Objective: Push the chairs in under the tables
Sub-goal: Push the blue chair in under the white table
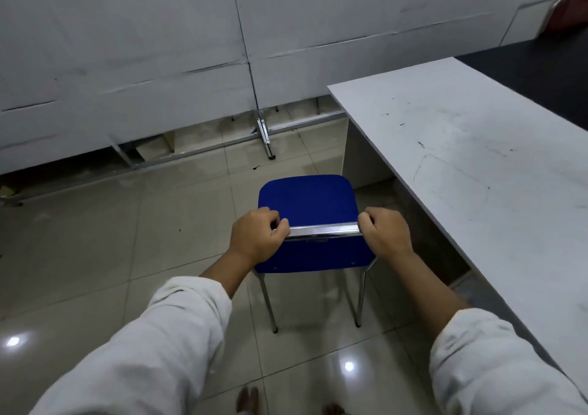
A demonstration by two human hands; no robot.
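Chair (307, 203) not under table (461, 147) yet, w/ table off right of our hands; left hand (257, 236) & right hand (383, 233) both clench its top rail (324, 229). Turn & push left.

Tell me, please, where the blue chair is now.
Head view, centre: the blue chair stands on the floor just left of the white table, not under it, its top rail gripped by left hand and right hand.

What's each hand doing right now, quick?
Left hand: closed, gripping the left end of the blue chair's metal top rail.
Right hand: closed, gripping the rail's right end.
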